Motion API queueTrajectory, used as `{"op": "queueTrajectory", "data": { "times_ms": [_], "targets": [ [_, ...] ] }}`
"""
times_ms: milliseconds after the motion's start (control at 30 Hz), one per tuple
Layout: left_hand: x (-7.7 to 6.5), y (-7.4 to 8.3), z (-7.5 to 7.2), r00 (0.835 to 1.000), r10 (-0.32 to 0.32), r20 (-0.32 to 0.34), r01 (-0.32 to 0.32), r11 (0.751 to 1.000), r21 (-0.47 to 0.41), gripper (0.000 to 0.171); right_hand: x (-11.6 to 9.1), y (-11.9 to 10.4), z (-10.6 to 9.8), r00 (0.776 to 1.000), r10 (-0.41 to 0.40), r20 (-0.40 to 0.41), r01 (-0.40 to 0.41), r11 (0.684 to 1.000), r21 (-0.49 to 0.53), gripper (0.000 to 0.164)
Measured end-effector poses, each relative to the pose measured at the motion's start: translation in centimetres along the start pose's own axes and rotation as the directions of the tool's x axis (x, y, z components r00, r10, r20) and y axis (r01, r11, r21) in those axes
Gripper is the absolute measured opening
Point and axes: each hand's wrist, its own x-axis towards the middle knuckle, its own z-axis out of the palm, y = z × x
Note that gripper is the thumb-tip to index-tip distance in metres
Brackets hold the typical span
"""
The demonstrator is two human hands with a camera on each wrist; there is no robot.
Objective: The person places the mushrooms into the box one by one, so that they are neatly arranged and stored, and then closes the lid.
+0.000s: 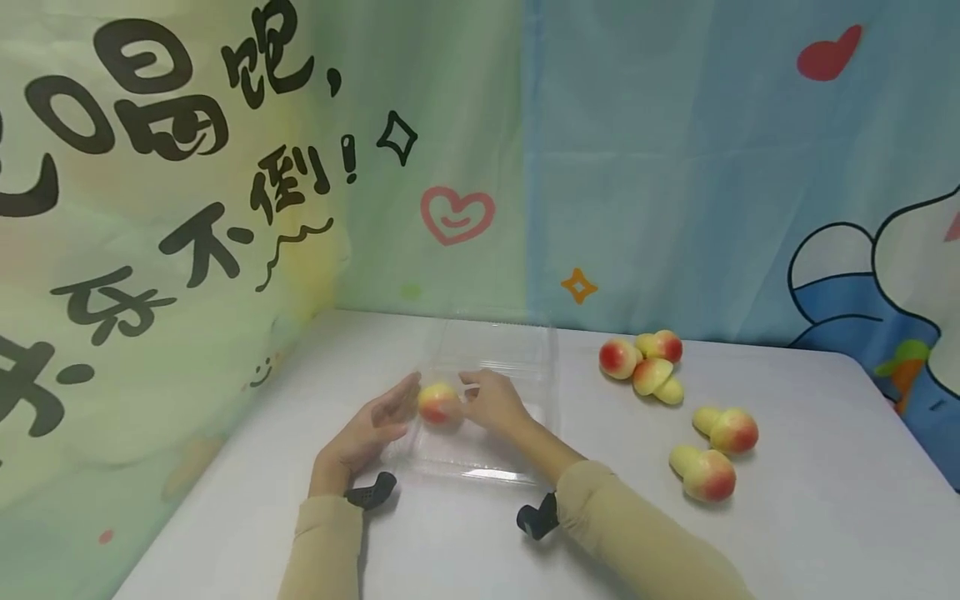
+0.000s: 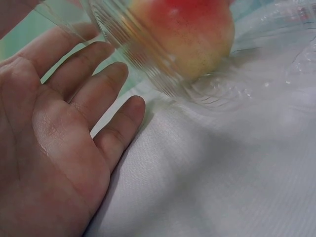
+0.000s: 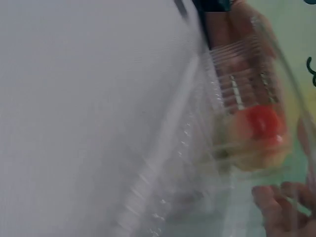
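Observation:
A clear plastic clamshell box (image 1: 480,475) lies open on the table, its lid (image 1: 495,342) leaning toward the back. Inside its left end sits a yellow-and-red rounded piece (image 1: 437,403), seen through the ribbed plastic in the left wrist view (image 2: 192,39). My left hand (image 1: 367,429) is at the box's left side, palm toward it, fingers (image 2: 121,123) extended along the outside of the wall. Over the box, my right hand (image 1: 491,404) is just right of the piece; its loosely bent fingers (image 3: 276,207) look apart from it in the blurred right wrist view.
Right of the box, several yellow-and-red mushroom-shaped pieces lie on the white table (image 1: 825,433): a cluster (image 1: 652,375) at the back and two (image 1: 705,473) nearer. A printed cloth (image 1: 637,167) hangs behind. Dark wrist devices (image 1: 538,517) are on both wrists.

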Motion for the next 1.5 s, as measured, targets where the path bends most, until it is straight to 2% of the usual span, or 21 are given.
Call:
{"op": "queueTrajectory", "data": {
  "times_ms": [167,333,533,633,733,800,900,967,1067,1300,1500],
  "targets": [
    [-0.2,-0.4,-0.3,1.0,0.008,-0.004,-0.008,1.0,0.003,0.078,-1.1,-0.7,-2.1,0.999,0.016,-0.039,-0.013,0.997,0.073,0.068],
    [-0.1,-0.4,-0.3,0.999,0.028,0.016,-0.028,1.0,-0.007,0.079,-2.7,-0.7,-4.9,0.991,0.024,-0.129,-0.006,0.991,0.134,0.067],
    [-0.1,-0.5,-0.4,0.998,0.057,0.041,-0.056,0.998,-0.026,0.079,-4.8,0.5,-8.7,0.962,0.004,-0.273,0.034,0.99,0.134,0.072],
    [-0.3,-0.4,-0.4,0.998,0.054,0.041,-0.053,0.998,-0.037,0.079,-5.7,1.5,-10.2,0.93,0.019,-0.368,0.022,0.994,0.107,0.076],
    [-0.3,-0.2,-0.2,0.998,0.053,0.041,-0.051,0.998,-0.047,0.079,-6.4,2.7,-11.5,0.885,0.067,-0.461,-0.018,0.994,0.11,0.078],
    [-0.3,-0.1,-0.2,0.998,0.052,0.04,-0.05,0.997,-0.052,0.079,-6.7,3.6,-12.3,0.85,0.126,-0.511,-0.054,0.987,0.153,0.078],
    [-0.2,-0.1,-0.1,0.998,0.047,0.037,-0.045,0.997,-0.055,0.079,-7.1,5.0,-13.1,0.787,0.209,-0.58,-0.105,0.972,0.208,0.078],
    [-0.1,-0.1,-0.1,0.999,0.042,0.033,-0.04,0.998,-0.055,0.079,-7.2,5.9,-13.5,0.746,0.24,-0.622,-0.128,0.967,0.219,0.078],
    [-0.1,-0.2,-0.2,0.999,0.038,0.028,-0.036,0.998,-0.054,0.079,-7.4,7.2,-13.8,0.696,0.254,-0.672,-0.158,0.967,0.201,0.077],
    [-0.1,-0.4,-0.2,0.999,0.026,0.03,-0.024,0.998,-0.061,0.079,-7.2,10.1,-14.0,0.623,0.358,-0.695,-0.256,0.933,0.252,0.083],
    [-0.1,-0.2,-0.2,1.0,0.018,0.017,-0.017,0.999,-0.036,0.078,-6.7,12.1,-14.2,0.601,0.364,-0.712,-0.268,0.931,0.25,0.084]
  ]
}}
